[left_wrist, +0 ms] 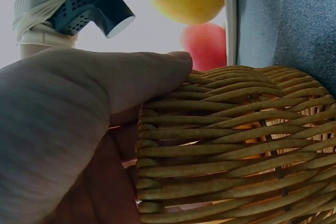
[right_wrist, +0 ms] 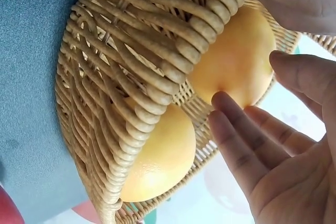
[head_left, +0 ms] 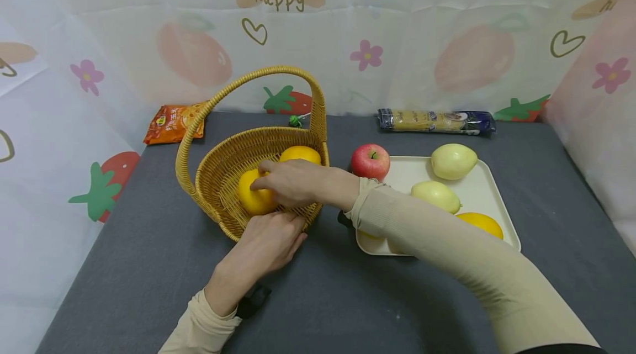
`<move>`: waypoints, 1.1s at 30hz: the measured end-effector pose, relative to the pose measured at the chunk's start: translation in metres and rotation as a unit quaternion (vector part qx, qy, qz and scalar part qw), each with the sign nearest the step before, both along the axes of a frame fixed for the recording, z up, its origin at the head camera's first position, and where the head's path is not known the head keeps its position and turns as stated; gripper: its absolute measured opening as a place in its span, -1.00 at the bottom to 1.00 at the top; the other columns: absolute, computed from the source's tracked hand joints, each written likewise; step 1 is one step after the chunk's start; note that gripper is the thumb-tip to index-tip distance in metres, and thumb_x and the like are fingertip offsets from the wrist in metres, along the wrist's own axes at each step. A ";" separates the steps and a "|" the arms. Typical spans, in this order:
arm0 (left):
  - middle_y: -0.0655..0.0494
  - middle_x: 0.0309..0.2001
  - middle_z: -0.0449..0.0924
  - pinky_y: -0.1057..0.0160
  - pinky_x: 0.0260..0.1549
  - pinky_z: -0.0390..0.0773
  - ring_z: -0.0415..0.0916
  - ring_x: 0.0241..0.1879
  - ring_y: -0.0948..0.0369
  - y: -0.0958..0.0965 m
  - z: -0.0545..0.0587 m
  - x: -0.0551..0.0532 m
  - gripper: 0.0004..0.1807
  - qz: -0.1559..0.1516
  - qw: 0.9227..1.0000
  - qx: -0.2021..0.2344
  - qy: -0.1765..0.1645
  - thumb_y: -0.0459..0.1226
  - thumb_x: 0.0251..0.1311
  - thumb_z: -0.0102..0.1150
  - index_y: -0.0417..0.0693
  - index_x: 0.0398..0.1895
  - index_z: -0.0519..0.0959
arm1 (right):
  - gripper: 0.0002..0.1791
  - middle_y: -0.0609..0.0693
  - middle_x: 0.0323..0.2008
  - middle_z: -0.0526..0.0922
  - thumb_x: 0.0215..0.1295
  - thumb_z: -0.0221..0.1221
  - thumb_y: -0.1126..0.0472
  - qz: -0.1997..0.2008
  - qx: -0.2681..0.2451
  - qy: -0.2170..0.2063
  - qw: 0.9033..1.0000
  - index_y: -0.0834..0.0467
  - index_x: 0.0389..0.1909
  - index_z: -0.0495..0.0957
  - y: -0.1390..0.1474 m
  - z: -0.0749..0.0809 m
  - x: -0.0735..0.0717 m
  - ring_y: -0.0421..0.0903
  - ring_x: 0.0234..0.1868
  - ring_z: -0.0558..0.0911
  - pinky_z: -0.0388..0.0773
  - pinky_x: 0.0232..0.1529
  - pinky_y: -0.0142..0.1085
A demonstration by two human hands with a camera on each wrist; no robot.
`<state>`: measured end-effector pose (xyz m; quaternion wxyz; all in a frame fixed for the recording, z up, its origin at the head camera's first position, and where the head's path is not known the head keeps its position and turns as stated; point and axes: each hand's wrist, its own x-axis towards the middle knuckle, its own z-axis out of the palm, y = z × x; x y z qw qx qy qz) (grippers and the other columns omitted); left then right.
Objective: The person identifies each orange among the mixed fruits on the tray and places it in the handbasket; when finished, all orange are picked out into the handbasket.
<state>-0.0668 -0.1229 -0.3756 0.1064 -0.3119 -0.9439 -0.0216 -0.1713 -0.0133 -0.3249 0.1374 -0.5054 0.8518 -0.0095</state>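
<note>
A wicker basket (head_left: pixel 223 163) with a tall arched handle stands on the table, tipped a little toward me. My left hand (head_left: pixel 270 238) grips its near rim, the thumb (left_wrist: pixel 157 72) on the outside in the left wrist view and the other fingers partly hidden behind the weave. Two round yellow-orange fruits lie inside: a nearer fruit (head_left: pixel 254 194) and a farther fruit (head_left: pixel 300 154). Over the basket reaches my right hand (head_left: pixel 298 180), its fingers loosely extended. In the right wrist view the fingertips (right_wrist: pixel 223 100) are right at one fruit (right_wrist: pixel 236 59), not curled round it.
Right of the basket, a cream tray (head_left: pixel 502 199) bears pale yellow fruits (head_left: pixel 454 161) and a yellow-orange fruit (head_left: pixel 481 225), partly behind my right sleeve. A red apple (head_left: pixel 370 162) sits at its left edge. Behind are an orange snack packet (head_left: pixel 171 123), a green lollipop (head_left: pixel 295 121) and a noodle packet (head_left: pixel 437 121).
</note>
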 end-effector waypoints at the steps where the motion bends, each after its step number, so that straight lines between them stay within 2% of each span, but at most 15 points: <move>1: 0.20 -0.55 0.45 0.28 -0.64 0.46 0.44 -0.59 0.26 0.000 0.000 0.000 -0.78 0.000 1.000 0.000 0.000 -0.17 0.15 0.34 0.00 -0.50 0.49 | -0.55 0.06 0.23 0.42 0.43 0.03 0.20 0.001 -0.001 0.002 1.000 -0.08 0.31 0.44 0.000 0.000 0.000 -0.05 -0.17 0.62 0.58 -0.07 -0.30; 16: 0.20 -0.56 0.44 0.28 -0.65 0.45 0.43 -0.60 0.25 -0.001 0.000 0.000 -0.78 0.005 1.000 -0.001 -0.008 -0.16 0.16 0.33 -0.01 -0.49 0.49 | -0.56 0.08 0.26 0.41 0.43 0.03 0.21 0.003 -0.005 -0.006 1.000 -0.07 0.30 0.46 0.000 -0.001 -0.001 -0.03 -0.12 0.63 0.58 -0.01 -0.29; 22: 0.20 -0.55 0.49 0.27 -0.63 0.47 0.48 -0.57 0.24 -0.001 -0.001 -0.001 -0.79 0.001 1.000 0.003 -0.007 -0.17 0.16 0.32 0.00 -0.50 0.50 | -0.54 0.09 0.35 0.34 0.42 0.06 0.19 -0.003 -0.007 -0.015 1.000 -0.05 0.32 0.43 0.006 0.007 -0.003 -0.03 -0.01 0.65 0.57 0.04 -0.30; 28: 0.19 -0.54 0.53 0.26 -0.61 0.48 0.49 -0.56 0.24 -0.002 -0.001 -0.001 -0.80 0.001 1.000 0.006 -0.017 -0.17 0.18 0.31 0.01 -0.51 0.52 | -0.53 0.07 0.35 0.36 0.40 0.11 0.16 -0.013 -0.033 -0.001 0.999 -0.07 0.32 0.43 0.024 0.024 -0.005 -0.03 -0.17 0.67 0.60 -0.06 -0.26; 33: 0.20 -0.56 0.49 0.28 -0.64 0.44 0.47 -0.57 0.24 -0.001 -0.001 -0.001 -0.77 0.000 1.000 0.006 -0.023 -0.17 0.18 0.31 0.02 -0.53 0.49 | -0.56 0.11 0.32 0.40 0.40 0.14 0.13 -0.019 -0.077 0.013 0.997 -0.05 0.29 0.46 0.058 0.033 -0.005 0.02 -0.16 0.67 0.61 -0.08 -0.16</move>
